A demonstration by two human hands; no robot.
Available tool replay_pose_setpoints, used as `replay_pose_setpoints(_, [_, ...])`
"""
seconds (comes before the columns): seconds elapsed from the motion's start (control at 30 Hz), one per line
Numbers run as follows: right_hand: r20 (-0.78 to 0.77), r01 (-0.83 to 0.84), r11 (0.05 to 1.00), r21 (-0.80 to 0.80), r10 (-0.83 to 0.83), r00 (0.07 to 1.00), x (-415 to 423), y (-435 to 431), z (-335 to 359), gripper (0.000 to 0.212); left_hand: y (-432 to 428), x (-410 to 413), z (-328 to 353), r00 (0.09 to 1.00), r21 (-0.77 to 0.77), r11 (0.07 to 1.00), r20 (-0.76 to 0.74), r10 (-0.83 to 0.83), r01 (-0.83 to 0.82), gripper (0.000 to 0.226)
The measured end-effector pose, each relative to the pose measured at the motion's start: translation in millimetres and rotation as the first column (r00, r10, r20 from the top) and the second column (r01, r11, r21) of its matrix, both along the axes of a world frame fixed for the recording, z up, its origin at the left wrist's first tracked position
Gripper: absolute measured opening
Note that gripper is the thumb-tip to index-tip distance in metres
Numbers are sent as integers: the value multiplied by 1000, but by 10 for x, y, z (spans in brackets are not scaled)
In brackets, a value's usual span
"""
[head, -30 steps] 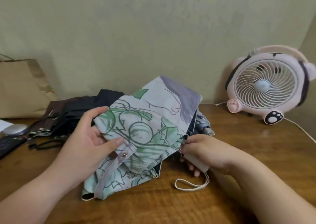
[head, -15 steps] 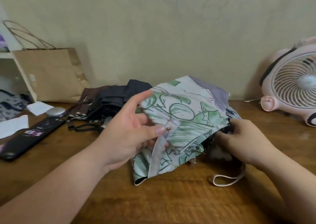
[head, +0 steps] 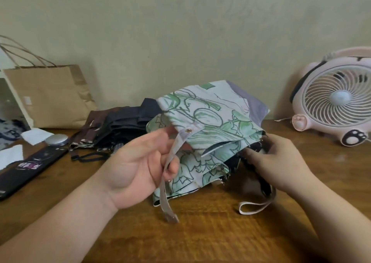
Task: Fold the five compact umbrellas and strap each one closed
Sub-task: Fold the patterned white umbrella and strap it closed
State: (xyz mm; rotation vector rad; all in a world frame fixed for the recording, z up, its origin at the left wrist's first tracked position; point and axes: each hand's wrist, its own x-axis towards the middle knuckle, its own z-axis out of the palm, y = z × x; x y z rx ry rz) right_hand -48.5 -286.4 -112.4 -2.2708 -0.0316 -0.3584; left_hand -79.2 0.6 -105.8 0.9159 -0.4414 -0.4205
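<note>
A green-and-white printed umbrella [head: 210, 122] lies loosely bunched on the wooden table [head: 210, 236]. Its closing strap [head: 167, 194] with a metal snap hangs down from the canopy. My left hand [head: 138, 166] holds this strap between curled fingers, palm turned up. My right hand [head: 279, 162] grips the umbrella's handle end, where dark lining shows; a white wrist loop [head: 255, 206] trails onto the table below it. Behind, a heap of dark and brown umbrellas [head: 120, 126] lies unfolded.
A brown paper bag [head: 48, 96] stands at the back left against the wall. A pink desk fan [head: 337, 104] sits at the back right. A black flat object [head: 30, 166], a silver round thing [head: 56, 140] and white papers [head: 12, 156] lie at the left.
My left hand has turned palm up and taken the strap between its fingers, so the strap now hangs lower. The right hand stays on the handle end. The view shifted slightly.
</note>
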Motion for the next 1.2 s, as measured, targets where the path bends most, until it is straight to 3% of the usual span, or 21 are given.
replay_pose_setpoints(0.07, [22,-4,996,-88,6,1000,-46,33,-19,23,11,-4,25,990,-144,983,-69,-125,114,46])
replay_pose_setpoints(0.13, [61,2,989,-147,7,998,-91,69,-29,31,-12,33,-20,996,-149,988,-66,-57,46,46])
replay_pose_setpoints(0.17, [71,-2,989,-150,12,997,-120,102,-15,31,-27,37,-43,996,-37,996,-19,83,-84,42])
replay_pose_setpoints(0.23, [87,-5,987,-159,19,996,-152,126,-11,33,-88,21,-47,919,194,899,97,382,-393,29])
replay_pose_setpoints(0.3, [110,-19,983,-181,40,993,-182,156,1,41,-139,8,-55,876,259,839,214,433,-478,33])
replay_pose_setpoints(0.33, [111,-31,982,-184,52,992,-190,164,-8,41,-142,5,-53,870,264,831,202,449,-490,33])
replay_pose_setpoints(0.43, [93,-74,979,-187,93,991,-241,207,-37,44,-80,57,-131,857,265,825,11,514,-499,28])
replay_pose_setpoints(0.53, [117,-146,953,-265,182,976,-249,241,-85,56,-41,111,-200,901,224,911,-191,389,-346,63])
replay_pose_setpoints(0.6, [134,-173,928,-329,228,964,-248,253,-105,69,-83,94,-187,931,183,943,-189,312,-279,81])
replay_pose_setpoints(0.67, [147,-187,900,-395,262,954,-239,233,-113,79,-148,70,-170,945,137,956,-169,281,-260,77])
replay_pose_setpoints(0.77, [140,-238,883,-404,317,938,-209,188,-132,65,-194,59,-214,955,68,967,-155,251,-244,73])
replay_pose_setpoints(0.9, [-39,-336,896,-290,340,940,-189,212,-184,42,-182,112,-305,952,94,957,-113,283,-273,78])
replay_pose_setpoints(1.03, [-247,-167,982,84,182,952,-134,233,-140,36,-113,138,-259,925,200,912,-56,376,-358,75])
replay_pose_setpoints(1.1, [-409,-137,947,291,252,877,-143,245,-71,31,-101,156,-209,891,224,876,-66,450,-426,64])
replay_pose_setpoints(1.2, [-520,-191,826,530,494,697,-174,248,45,20,15,248,-207,809,326,769,-21,588,-550,32])
